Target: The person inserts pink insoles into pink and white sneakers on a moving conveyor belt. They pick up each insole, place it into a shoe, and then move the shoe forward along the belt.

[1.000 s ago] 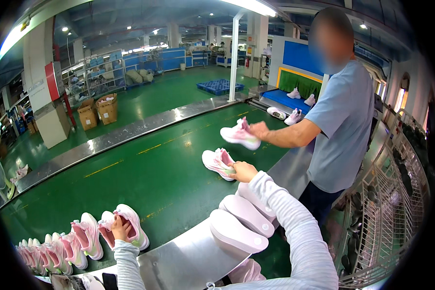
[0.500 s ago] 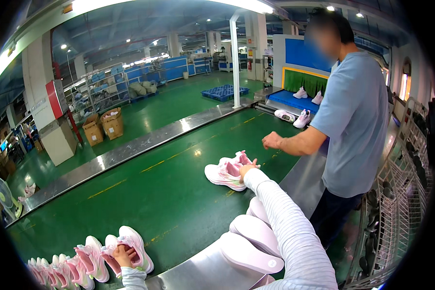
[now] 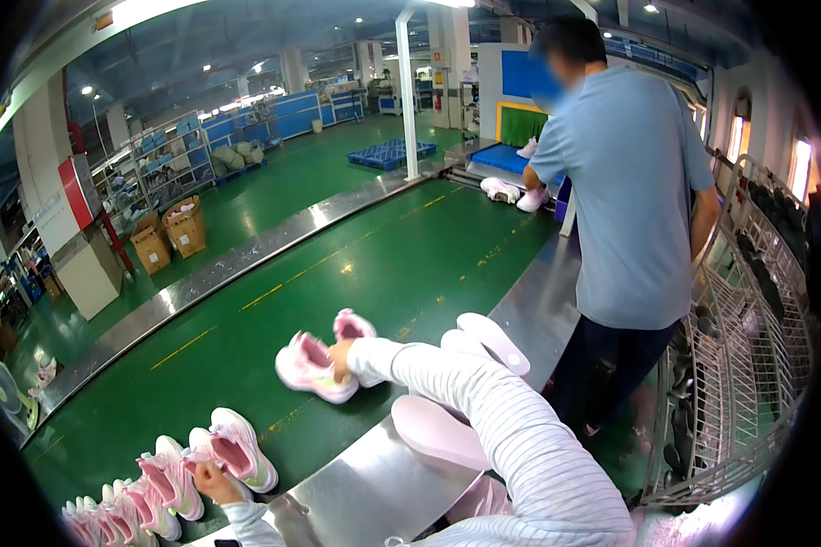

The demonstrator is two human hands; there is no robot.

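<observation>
On the green conveyor belt, my right hand [image 3: 340,359] is closed at the heel end of a pair of pink-and-white sneakers, the larger-looking one [image 3: 315,366] nearer and its mate [image 3: 354,326] just behind. The pair is slightly smeared by motion. At lower left, my left hand [image 3: 214,481] has its fingers curled against a sneaker [image 3: 199,445] near the right end of a row of similar shoes. The end sneaker [image 3: 239,451] stands beside it, its opening facing up. Under and beside my right forearm lie several pale pink soles, the nearest sole [image 3: 436,432] on the metal ledge.
A co-worker [image 3: 625,191] in a blue T-shirt stands at right, one hand at white shoes [image 3: 532,199] by the belt's far end. A wire rack [image 3: 739,337] with dark pieces is behind that person. A metal ledge [image 3: 383,492] edges the belt.
My right hand has brought the pair of sneakers left and nearer along the belt. My left hand has drawn back from inside the shoes. The co-worker has turned toward the far end.
</observation>
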